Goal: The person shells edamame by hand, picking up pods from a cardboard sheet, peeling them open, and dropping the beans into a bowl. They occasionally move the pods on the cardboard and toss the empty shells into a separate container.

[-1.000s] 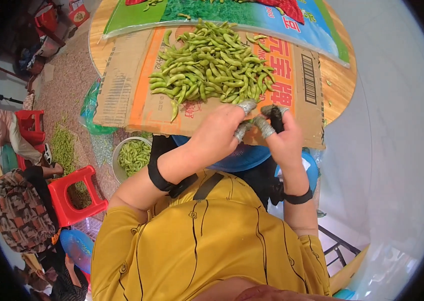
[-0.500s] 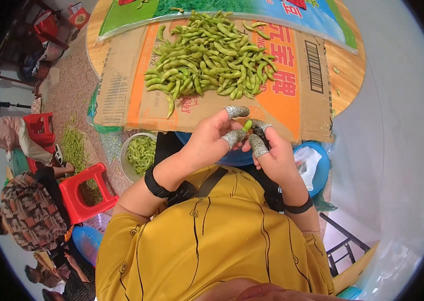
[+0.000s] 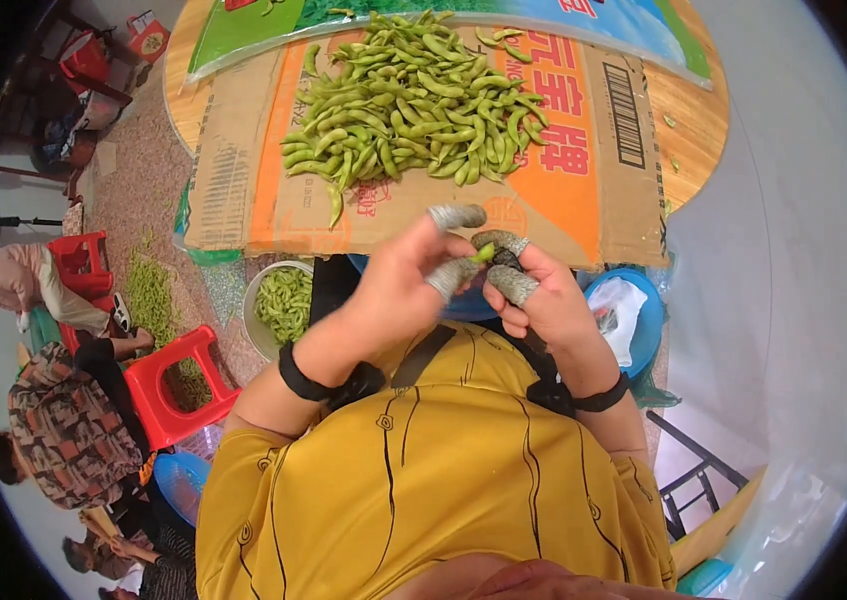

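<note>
Left of the cardboard sheet point(image 3: 228, 200), a smooth red plastic stool point(image 3: 150, 405) is seen on the floor; just off the sheet's lower-left edge, a round white bowl point(image 3: 255, 335) is filled with pods. On the sheet itself, a loose heap of pods point(image 3: 413, 110) is spread, plump, curved and slightly bumpy, in dull to yellowish green. Near the sheet's lower edge, the left hand point(image 3: 398, 270) is held with index finger and thumb parted; whether the thumb is touching the pod cannot be told. To its right, a small bright green pod point(image 3: 484, 253) is grasped by the fingers of the right hand point(image 3: 553, 295). On both hands, fingers are wrapped in rough grey tape point(image 3: 518, 288). Compared with half a second ago, the right index finger has been curled farther over the pod. Off the sheet's lower-right corner, a blue basin point(image 3: 651, 325) is lined with crumpled white plastic.
</note>
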The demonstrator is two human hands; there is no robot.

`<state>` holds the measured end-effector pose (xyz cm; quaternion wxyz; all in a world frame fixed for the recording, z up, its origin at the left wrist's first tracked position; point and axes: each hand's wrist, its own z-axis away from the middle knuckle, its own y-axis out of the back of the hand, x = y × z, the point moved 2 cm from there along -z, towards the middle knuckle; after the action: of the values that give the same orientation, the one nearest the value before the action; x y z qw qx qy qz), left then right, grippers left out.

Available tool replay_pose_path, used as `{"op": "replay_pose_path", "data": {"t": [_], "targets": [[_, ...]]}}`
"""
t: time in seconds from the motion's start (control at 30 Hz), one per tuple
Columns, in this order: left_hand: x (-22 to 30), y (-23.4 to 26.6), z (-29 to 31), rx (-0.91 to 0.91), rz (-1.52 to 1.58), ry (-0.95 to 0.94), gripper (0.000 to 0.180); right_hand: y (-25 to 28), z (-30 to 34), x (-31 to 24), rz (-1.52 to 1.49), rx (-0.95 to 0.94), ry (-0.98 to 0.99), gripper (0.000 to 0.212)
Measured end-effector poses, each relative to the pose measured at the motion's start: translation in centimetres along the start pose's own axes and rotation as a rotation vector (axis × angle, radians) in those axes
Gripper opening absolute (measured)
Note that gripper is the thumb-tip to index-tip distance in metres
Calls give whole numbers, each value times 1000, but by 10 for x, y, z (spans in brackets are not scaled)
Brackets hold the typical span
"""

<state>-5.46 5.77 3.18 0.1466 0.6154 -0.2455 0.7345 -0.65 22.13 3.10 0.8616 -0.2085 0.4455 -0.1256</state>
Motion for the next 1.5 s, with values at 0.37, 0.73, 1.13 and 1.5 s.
{"op": "replay_pose_path", "data": {"t": [0.37,0.73,1.13,1.5], "targets": [[9,12,3,-68,-432,-138,38,-8,6,2,172,-39,24,32],[-4,7,5,9,213,332,16,-9,10,20,435,75,216,27],[-12,0,13,-156,-82,135,41,12,-7,29,779,247,534,20],[-16,12,20,43,-799,-71,36,-13,13,19,1272,402,859,19]]}}
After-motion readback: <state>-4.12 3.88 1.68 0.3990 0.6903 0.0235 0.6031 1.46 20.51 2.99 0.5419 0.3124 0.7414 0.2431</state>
